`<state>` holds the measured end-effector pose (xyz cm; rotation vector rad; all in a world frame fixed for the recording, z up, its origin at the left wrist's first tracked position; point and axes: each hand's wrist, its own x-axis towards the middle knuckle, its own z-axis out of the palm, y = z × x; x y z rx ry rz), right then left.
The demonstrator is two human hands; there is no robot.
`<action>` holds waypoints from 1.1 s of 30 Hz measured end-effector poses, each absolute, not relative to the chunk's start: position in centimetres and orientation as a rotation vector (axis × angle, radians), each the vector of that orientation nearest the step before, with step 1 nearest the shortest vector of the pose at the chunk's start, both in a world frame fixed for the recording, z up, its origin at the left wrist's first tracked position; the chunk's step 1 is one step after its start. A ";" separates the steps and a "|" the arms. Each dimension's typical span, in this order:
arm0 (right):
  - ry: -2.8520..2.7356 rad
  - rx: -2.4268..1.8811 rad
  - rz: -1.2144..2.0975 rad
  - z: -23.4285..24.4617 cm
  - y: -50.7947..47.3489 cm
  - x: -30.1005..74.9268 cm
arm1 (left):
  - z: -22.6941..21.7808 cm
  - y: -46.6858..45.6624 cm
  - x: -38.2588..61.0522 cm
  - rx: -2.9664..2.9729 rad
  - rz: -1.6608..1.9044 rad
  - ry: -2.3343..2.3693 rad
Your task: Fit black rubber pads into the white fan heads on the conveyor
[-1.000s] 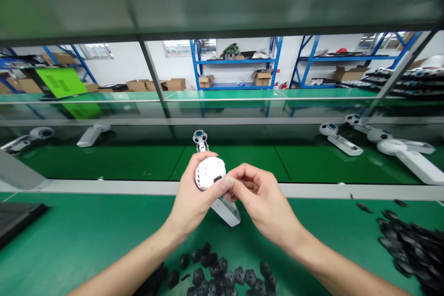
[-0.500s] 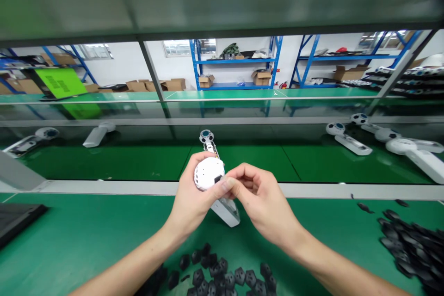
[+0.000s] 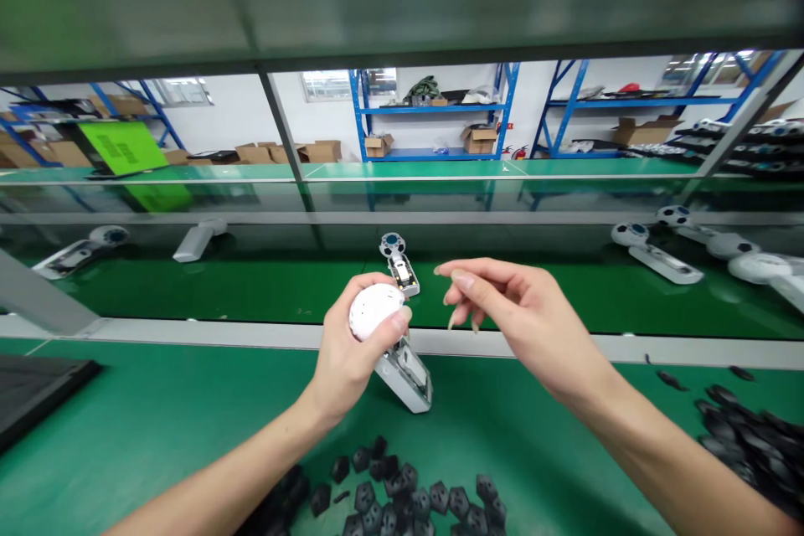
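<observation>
My left hand [image 3: 345, 360] is closed round the round head of a white handheld device [image 3: 402, 373], thumb on top, above the green mat. Its open handle points down and to the right. My right hand [image 3: 521, 314] hovers to the right of the device, apart from it, fingers loosely spread and holding nothing. Below my hands lies a pile of small black plastic parts [image 3: 402, 498].
A green conveyor belt [image 3: 251, 289] runs behind the mat and carries another opened device [image 3: 398, 261] and several white devices [image 3: 659, 255] at left and right. More black parts [image 3: 747, 444] are heaped at the right. A dark tray [image 3: 31, 389] sits at the left edge.
My right hand has let go of the device's head and lifted up and to the right, its fingers opening. The devices on the belt have shifted to the right.
</observation>
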<state>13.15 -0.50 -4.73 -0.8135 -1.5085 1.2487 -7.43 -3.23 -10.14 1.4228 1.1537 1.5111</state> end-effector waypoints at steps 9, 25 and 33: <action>-1.560 -0.814 1.268 -4.5 -1.1 13.6 | -9.7 -2.3 -7.3 1.259 1.531 1.171; -1.925 -1.089 1.354 -7.0 -1.1 12.8 | -9.0 11.3 -14.3 1.322 1.421 1.706; -1.923 -1.211 1.694 -13.0 0.2 10.5 | -11.4 11.3 -36.0 1.010 1.418 2.653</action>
